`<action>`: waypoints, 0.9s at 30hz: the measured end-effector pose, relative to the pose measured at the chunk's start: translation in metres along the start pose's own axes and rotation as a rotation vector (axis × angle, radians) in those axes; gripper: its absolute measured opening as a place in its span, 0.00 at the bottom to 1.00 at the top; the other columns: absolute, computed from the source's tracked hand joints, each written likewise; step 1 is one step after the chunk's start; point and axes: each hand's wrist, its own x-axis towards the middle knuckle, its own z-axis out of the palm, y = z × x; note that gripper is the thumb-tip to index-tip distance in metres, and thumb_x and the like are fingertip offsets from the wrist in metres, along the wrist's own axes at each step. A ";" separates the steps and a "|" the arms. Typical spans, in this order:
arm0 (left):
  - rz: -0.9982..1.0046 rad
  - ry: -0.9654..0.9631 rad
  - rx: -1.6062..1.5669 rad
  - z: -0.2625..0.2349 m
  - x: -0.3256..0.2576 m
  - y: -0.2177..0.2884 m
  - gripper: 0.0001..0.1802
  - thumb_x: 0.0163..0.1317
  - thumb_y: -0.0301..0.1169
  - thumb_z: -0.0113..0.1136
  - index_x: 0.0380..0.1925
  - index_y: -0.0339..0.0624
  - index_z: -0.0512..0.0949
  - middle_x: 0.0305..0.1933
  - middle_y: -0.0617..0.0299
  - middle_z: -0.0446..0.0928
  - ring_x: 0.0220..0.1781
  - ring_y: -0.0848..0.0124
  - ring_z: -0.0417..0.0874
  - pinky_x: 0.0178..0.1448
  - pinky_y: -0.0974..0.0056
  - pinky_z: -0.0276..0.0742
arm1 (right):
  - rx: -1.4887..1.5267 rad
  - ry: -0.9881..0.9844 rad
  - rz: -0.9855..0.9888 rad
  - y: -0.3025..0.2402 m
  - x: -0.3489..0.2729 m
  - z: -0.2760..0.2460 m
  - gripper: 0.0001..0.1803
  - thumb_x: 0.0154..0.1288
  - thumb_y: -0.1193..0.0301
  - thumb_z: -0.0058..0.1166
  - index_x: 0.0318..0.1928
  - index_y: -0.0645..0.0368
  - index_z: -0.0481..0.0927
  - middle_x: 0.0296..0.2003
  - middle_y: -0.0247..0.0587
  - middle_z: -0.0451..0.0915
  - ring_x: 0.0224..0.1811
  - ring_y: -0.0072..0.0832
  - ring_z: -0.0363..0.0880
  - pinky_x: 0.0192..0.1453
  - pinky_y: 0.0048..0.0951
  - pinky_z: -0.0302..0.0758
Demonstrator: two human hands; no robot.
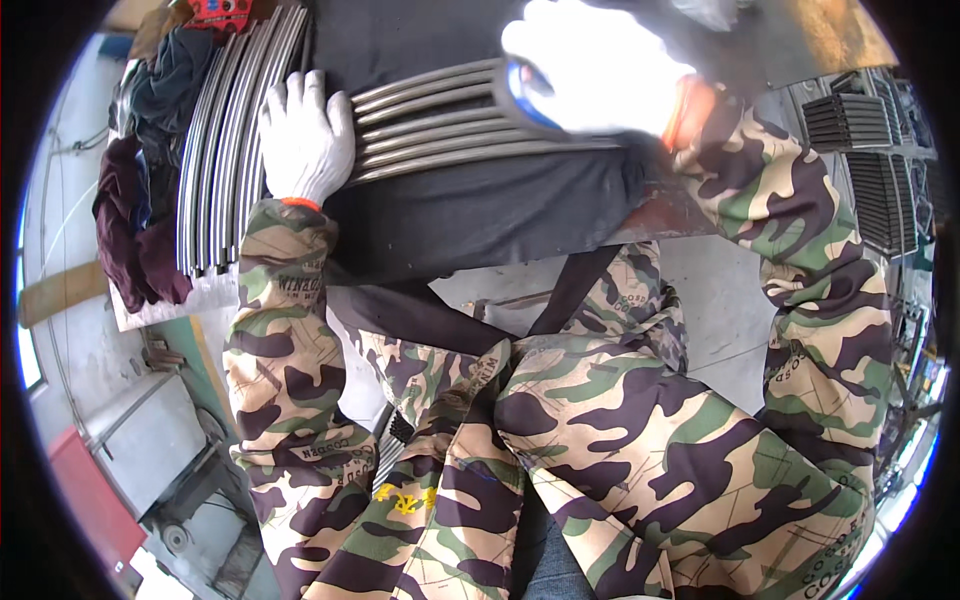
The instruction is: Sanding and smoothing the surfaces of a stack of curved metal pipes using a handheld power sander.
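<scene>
My left hand (307,140), in a white knit glove, lies with its fingers stretched out at the left ends of several metal tubes (430,137). These tubes lie side by side, running left to right on a black cloth (450,225). Over their right part is my right hand (600,70), also in a white glove, overexposed and smeared by motion. Its fingers curl around a dark thing with a curved blue edge (527,95), whose kind I cannot make out. The glove and the blur hide whether that thing touches the tubes.
More metal tubes (235,150) lie lengthwise at the left of the table. Beside them are crumpled dark cloths (145,230) and, at the far left, a red patterned item (220,14). Stacks of dark parts (850,125) stand on a rack to the right.
</scene>
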 end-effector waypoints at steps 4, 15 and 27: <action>0.058 -0.105 0.052 0.004 0.002 0.000 0.25 0.76 0.42 0.54 0.63 0.36 0.80 0.65 0.46 0.80 0.69 0.43 0.76 0.75 0.43 0.69 | 0.020 0.032 -0.040 0.010 -0.008 0.004 0.13 0.68 0.62 0.59 0.42 0.59 0.81 0.36 0.54 0.79 0.38 0.51 0.83 0.39 0.52 0.82; -0.069 -0.116 -0.118 -0.019 -0.030 0.011 0.27 0.77 0.41 0.54 0.68 0.35 0.77 0.70 0.41 0.77 0.73 0.38 0.73 0.78 0.38 0.64 | -0.022 0.020 -0.022 0.006 -0.002 0.009 0.12 0.69 0.62 0.57 0.42 0.58 0.81 0.36 0.52 0.80 0.38 0.50 0.83 0.38 0.50 0.82; -0.089 -0.008 -0.379 -0.046 -0.031 0.030 0.18 0.66 0.30 0.63 0.54 0.35 0.81 0.54 0.49 0.82 0.57 0.49 0.78 0.65 0.45 0.71 | -0.084 -0.065 0.023 -0.002 -0.003 0.027 0.16 0.69 0.65 0.57 0.54 0.56 0.81 0.45 0.50 0.82 0.49 0.46 0.86 0.50 0.49 0.87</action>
